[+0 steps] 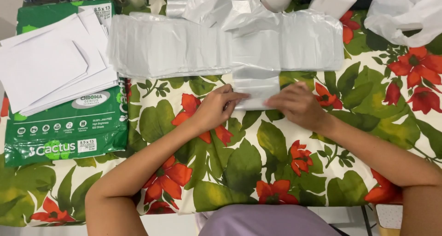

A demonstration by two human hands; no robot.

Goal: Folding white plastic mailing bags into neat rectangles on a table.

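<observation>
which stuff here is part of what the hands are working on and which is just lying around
In hand:
- left hand and right hand, both pressing on the folded plastic bag
- flat stack of plastic bags just behind it

Lying about:
- white paper sheets
- green paper ream
- crumpled bag at the far right
- white cup
- floral tablecloth

Likely a home table used for packing work. Floral tablecloth [258, 171], red flowers on green leaves, covers the whole top. On its left part: green paper ream [60, 135] with loose white sheets [46, 70] on top. Along its far edge: flattened plastic bags [184, 47], rolls [175, 1], a white cup [276, 1].
</observation>
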